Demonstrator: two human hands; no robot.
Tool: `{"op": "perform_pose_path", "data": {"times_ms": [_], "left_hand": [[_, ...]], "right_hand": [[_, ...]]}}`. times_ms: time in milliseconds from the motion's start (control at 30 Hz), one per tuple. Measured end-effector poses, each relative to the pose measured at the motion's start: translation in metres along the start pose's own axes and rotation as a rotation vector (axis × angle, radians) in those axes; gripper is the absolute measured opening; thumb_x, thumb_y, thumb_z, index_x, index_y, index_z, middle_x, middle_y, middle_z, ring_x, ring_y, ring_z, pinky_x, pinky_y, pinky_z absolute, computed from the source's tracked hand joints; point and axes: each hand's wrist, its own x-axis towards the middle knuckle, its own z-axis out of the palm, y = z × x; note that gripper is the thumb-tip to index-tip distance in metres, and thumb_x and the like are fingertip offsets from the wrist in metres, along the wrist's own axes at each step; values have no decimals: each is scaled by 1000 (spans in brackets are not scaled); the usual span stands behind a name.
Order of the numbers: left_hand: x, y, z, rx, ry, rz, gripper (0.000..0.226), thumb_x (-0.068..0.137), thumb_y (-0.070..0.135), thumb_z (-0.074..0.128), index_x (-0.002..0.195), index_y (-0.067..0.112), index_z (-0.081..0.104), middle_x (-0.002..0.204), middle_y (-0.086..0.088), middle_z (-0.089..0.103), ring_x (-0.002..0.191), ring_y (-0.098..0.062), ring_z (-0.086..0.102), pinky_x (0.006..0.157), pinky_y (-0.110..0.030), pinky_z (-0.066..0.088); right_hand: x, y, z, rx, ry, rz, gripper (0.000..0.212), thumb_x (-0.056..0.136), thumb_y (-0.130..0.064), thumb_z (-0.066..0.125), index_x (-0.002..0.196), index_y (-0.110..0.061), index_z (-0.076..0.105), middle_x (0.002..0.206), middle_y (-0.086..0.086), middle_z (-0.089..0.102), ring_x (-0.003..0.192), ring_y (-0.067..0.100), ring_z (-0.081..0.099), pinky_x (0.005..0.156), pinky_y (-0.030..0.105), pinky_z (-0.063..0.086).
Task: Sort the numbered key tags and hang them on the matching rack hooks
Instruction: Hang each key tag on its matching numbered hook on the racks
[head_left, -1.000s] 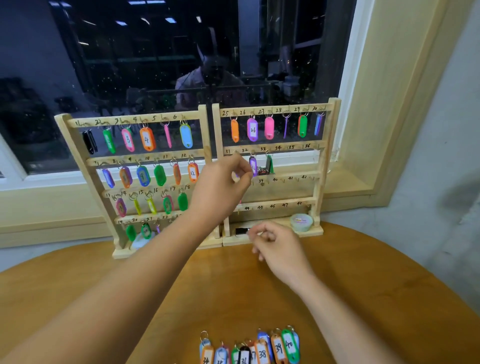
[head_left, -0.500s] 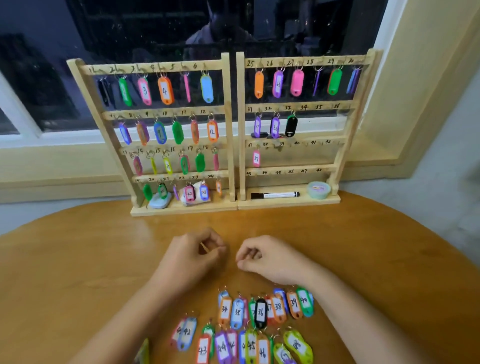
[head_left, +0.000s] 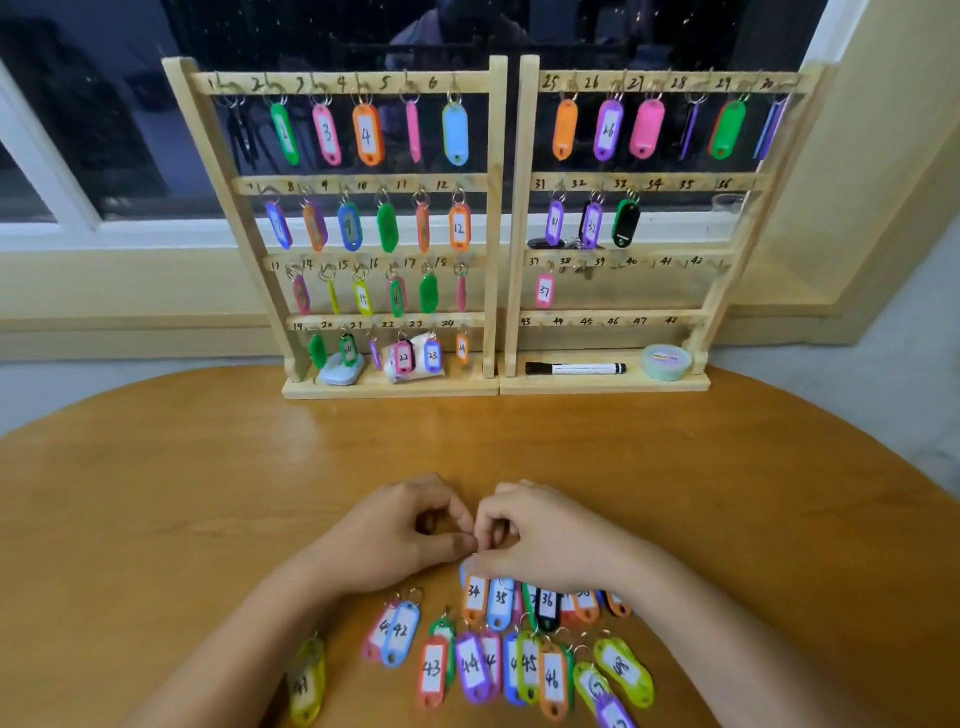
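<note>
Two wooden racks stand at the table's far edge: the left rack (head_left: 496, 218) has tags on hooks 1 to 24. The right rack (head_left: 519, 228) carries tags along its top row, then 31, 32, a black tag, and pink tag 37 (head_left: 544, 291). Several loose numbered tags lie near me, among them orange 34 (head_left: 474, 592), blue 35 (head_left: 501, 598), black 36 (head_left: 546, 603) and blue 42 (head_left: 400, 631). My left hand (head_left: 400, 530) is curled, with nothing seen in it. My right hand (head_left: 550, 540) pinches at the top of tag 34; its ring is hidden. The fingertips of both hands meet.
A black-capped marker (head_left: 574, 369) and a pale green tape roll (head_left: 666, 361) lie on the right rack's base. A white-blue object (head_left: 342, 371) sits on the left rack's base. The round wooden table (head_left: 156, 493) ends near a windowsill; grey floor lies to the right.
My left hand came down from the right rack and my right hand drew back from the rack's base. Both now meet over the loose tags. The view tilted down.
</note>
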Motion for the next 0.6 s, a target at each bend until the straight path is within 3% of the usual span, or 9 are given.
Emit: {"op": "perform_pose_path", "data": {"times_ms": [200, 333, 400, 600], "left_hand": [[2, -2, -2, 23, -59, -16, 9, 88, 43, 82, 95, 40, 77, 104, 13, 66, 90, -10, 62, 89, -37, 55], [1, -3, -6, -65, -74, -57, 10, 91, 47, 80, 94, 39, 76, 96, 11, 70, 82, -6, 61, 83, -40, 54], [1, -1, -9, -111, -74, -71, 11, 95, 46, 78, 95, 36, 76, 89, 7, 73, 77, -3, 59, 77, -37, 53], [9, 12, -22, -162, 6, -72, 8, 99, 32, 77, 95, 25, 76, 93, 5, 78, 86, -9, 70, 82, -26, 56]], "right_hand": [[2, 3, -1, 7, -19, -24, 14, 92, -42, 78, 88, -30, 73, 100, -11, 60, 98, 3, 52, 82, 20, 36], [2, 4, -4, 94, -52, -12, 13, 94, -40, 78, 91, -28, 75, 101, -10, 64, 92, 2, 55, 84, 27, 48], [2, 4, -10, 181, -67, 6, 14, 95, -40, 78, 91, -27, 76, 98, -6, 70, 84, 3, 58, 80, 33, 51], [-4, 9, -42, 295, 66, 10, 11, 96, -38, 78, 91, -28, 78, 94, -7, 76, 81, -1, 60, 80, 28, 50]]}}
